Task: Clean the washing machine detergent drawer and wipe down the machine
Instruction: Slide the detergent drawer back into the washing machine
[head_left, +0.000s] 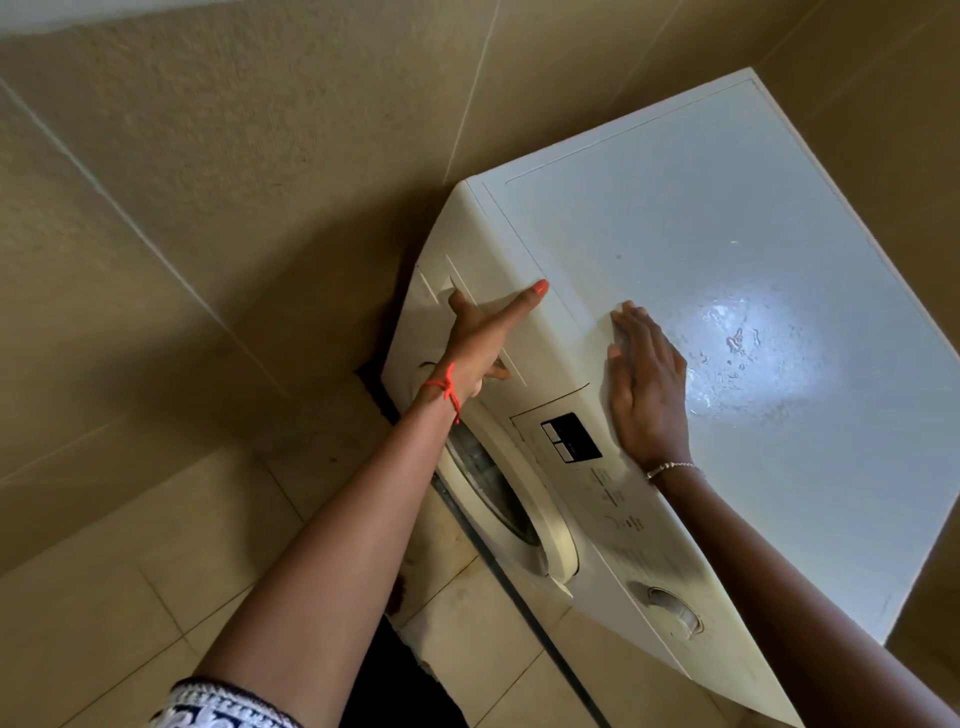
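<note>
Nearest on the washing machine (727, 234) front are the dial (675, 610) and round door (511, 499). Farther on, the left hand (475, 348) hooks its fingers into the detergent drawer (491, 288) recess at the far front corner, thumb straight. The right hand (647, 384) lies flat on the top's front edge, fingers straight.

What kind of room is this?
Probably a laundry corner or bathroom: a white washing machine stands against a tiled wall on a tiled floor, and the left hand grips its detergent drawer.
</note>
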